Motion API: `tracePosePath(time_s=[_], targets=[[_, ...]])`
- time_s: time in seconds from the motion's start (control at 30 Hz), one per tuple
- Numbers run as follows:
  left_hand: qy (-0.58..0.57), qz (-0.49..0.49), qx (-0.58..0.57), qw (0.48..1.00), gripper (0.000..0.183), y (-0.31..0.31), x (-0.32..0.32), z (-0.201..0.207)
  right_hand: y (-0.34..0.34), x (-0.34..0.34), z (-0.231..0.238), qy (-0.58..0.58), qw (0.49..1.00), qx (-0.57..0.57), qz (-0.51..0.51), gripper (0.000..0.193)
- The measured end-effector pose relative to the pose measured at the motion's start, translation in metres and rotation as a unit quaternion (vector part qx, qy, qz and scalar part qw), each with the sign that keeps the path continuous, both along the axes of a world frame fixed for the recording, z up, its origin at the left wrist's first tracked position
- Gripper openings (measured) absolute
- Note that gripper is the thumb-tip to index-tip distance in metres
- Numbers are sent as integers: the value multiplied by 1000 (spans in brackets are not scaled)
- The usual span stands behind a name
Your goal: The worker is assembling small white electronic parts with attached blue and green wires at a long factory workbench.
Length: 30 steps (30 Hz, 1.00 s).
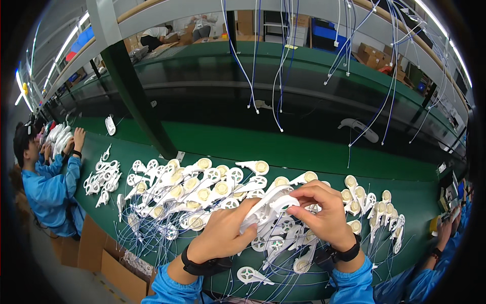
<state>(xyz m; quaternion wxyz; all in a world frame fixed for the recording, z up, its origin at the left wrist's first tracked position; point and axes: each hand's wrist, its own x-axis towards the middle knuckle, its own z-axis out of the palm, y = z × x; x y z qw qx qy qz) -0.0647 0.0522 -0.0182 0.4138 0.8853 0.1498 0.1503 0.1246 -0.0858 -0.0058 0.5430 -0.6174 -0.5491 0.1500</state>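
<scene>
Above the green worktop, my left hand grips a white hollow plastic housing by its side, thumb across the front. My right hand pinches a white ring-shaped plastic part against the housing's upper end. Whether the two pieces are joined, I cannot tell. Around and below my hands lie many white plastic parts with round heads, some with cream discs, some with spoked wheels. Thin blue and white wires trail from them toward the near edge.
A pile of small white ring-handled parts lies at the left. Wires hang from the rail overhead. A green post rises from the bench. A dark conveyor belt runs behind. Co-workers in blue sit left and right. Cardboard boxes stand below.
</scene>
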Motion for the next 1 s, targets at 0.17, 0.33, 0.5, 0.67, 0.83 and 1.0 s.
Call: tracePosePath(time_s=[0.17,0.33,0.5,0.67,0.83,1.0], targets=[[36,3,-14,999,47,-2,0,4,2,-1,0,-37,999,16,-4,27],[46,11,-7,999,46,-4,1,4,4,-3,-5,-49,998,25,-9,26],[26,14,-11,1000,40,-4,1,-5,5,-3,-5,-82,995,52,-10,25],[36,23,-20,999,40,-4,1,-3,5,-3,-5,-84,995,50,-3,24],[38,18,-3,999,38,-4,1,-7,7,-3,-7,-79,996,50,-3,24],[-22,11,32,999,36,-3,1,-14,7,-3,-9,-87,995,41,-5,25]])
